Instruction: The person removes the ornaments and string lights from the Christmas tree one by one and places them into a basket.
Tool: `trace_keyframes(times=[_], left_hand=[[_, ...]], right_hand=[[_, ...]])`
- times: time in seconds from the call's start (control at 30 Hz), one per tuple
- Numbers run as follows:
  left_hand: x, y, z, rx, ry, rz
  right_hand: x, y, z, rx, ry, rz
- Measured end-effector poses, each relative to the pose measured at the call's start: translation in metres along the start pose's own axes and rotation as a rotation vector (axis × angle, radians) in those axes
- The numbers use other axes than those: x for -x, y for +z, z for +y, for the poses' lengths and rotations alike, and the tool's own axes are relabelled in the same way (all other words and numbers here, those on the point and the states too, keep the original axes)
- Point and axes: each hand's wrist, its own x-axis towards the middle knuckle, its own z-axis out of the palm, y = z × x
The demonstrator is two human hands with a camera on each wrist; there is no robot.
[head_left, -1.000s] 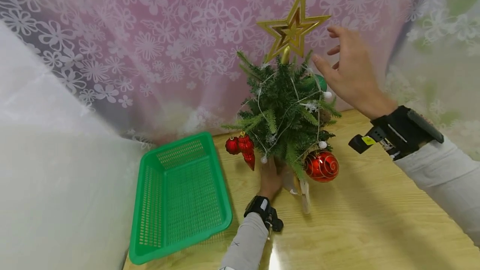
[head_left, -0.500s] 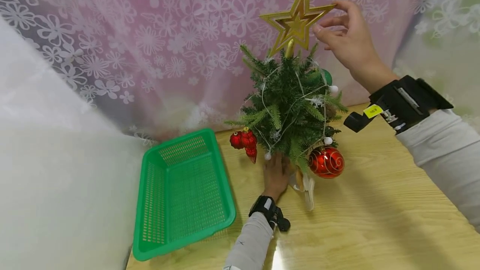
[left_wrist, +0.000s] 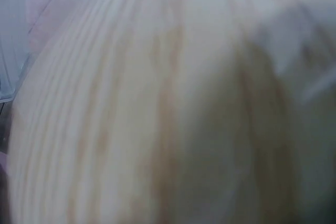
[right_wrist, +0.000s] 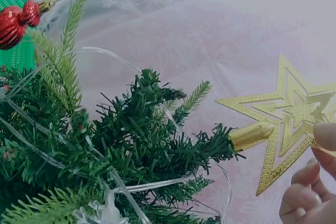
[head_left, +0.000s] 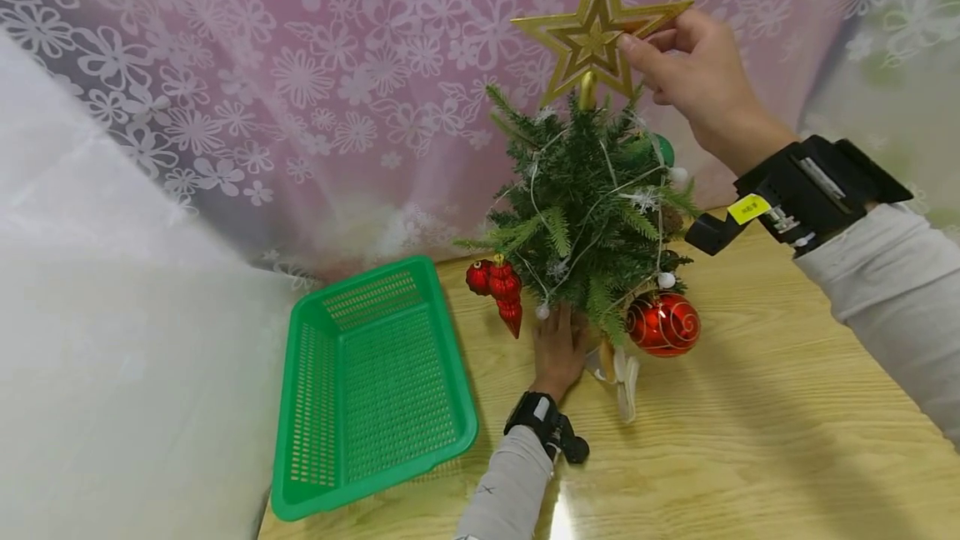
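Observation:
A gold star topper [head_left: 596, 38] stands on the tip of a small artificial Christmas tree [head_left: 577, 207]. My right hand [head_left: 701, 73] pinches the star's right arm between thumb and fingers. In the right wrist view the star [right_wrist: 299, 111] is joined to the treetop by its gold socket [right_wrist: 252, 136]. Low down, my left hand [head_left: 558, 352] reaches to the foot of the tree; its fingertips are hidden under the branches. A pale cloth-like piece [head_left: 626, 386] hangs at the base beside it. The left wrist view shows only blurred wood grain.
A green plastic basket [head_left: 465, 432] stands left of the tree on the wooden table [head_left: 720, 457]. Red ornaments [head_left: 504, 290], a red ball [head_left: 663, 323], a green ball [head_left: 660, 150] and a wire light string hang on the branches. Behind is a floral curtain [head_left: 360, 98].
My right hand has moved up from beside the treetop and taken hold of the star, which now tilts slightly differently. The left hand stays at the base.

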Motion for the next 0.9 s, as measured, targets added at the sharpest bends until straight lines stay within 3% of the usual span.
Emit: trace_keyframes(times=[0.13,0.3,0.6,0.73,0.9], left_hand=[[0.001,-0.001,0.001,-0.012,-0.006,-0.012],[0.002,0.001,0.0,-0.032,0.002,0.006],[-0.001,0.002,0.0,0.003,-0.003,-0.004],[0.0,0.002,-0.002,0.022,0.0,-0.002],[0.001,0.006,-0.005,-0.073,0.076,0.106]], right_hand=[[-0.001,0.004,-0.004,-0.185,0.0,-0.027],[-0.002,0.013,-0.011,-0.342,-0.09,-0.048],[0.005,0.033,-0.029,-0.249,-0.338,-0.036],[0.022,0.064,-0.035,-0.186,-0.424,-0.105],[0.052,0.114,-0.033,-0.138,-0.413,-0.239]])
